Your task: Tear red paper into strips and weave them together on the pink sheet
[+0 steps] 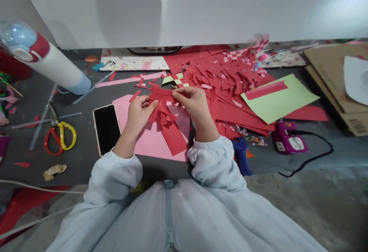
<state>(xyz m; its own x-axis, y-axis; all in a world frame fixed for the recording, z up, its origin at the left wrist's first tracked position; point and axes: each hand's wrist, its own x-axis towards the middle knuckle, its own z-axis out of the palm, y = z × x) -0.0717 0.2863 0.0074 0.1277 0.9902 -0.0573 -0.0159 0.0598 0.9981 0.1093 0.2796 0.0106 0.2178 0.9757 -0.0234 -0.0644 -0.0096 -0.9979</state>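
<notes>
Between my two hands is a red paper strip (162,94), gripped at either end. My left hand (139,114) pinches its left end between thumb and fingers, and my right hand (194,104) pinches the right end. Small red paper pieces (166,114) hang or lie just under the strip; I cannot tell whether they are joined to it. Beneath them a wider red paper strip (174,137) lies slanted on a pink paper sheet (149,146). A green and red checkered paper piece (175,79) rests just beyond my right fingers.
A phone (107,127), scissors (59,135) and a white bottle (57,66) are on the left. Many red paper scraps (224,75) are heaped beyond my right hand. Further right are a green sheet (280,102), a blue-handled tool (243,156), a purple box (289,139) and cardboard (333,71).
</notes>
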